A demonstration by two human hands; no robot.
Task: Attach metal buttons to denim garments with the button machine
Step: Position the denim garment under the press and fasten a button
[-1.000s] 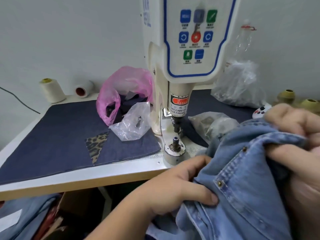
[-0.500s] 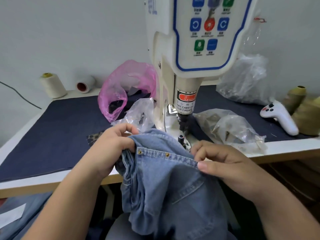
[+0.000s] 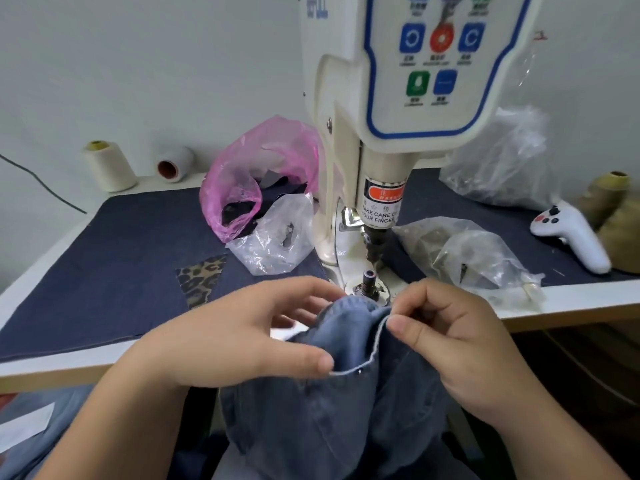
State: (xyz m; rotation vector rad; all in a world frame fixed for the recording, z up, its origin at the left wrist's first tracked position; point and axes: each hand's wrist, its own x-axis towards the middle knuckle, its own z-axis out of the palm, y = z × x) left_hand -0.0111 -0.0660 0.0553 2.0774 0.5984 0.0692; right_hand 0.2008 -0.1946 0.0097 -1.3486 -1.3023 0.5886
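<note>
Pinching the denim garment (image 3: 311, 407) at the tabletop's (image 3: 571, 301) front edge, just before the button machine's (image 3: 388, 109) die post (image 3: 369, 279), the right hand (image 3: 450, 344) and left hand (image 3: 242, 336) hide its upper hem. Since half a second ago the hem has bunched and its rivets turned from sight. Its red label reads "TAKE CARE O… YOUR FINGER", the end cut off

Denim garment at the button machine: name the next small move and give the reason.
Probably slide the denim garment forward so its folded edge covers the lower die post. Both the left hand and the right hand already pinch that edge just short of the post, which stands bare beneath the punch.
</note>
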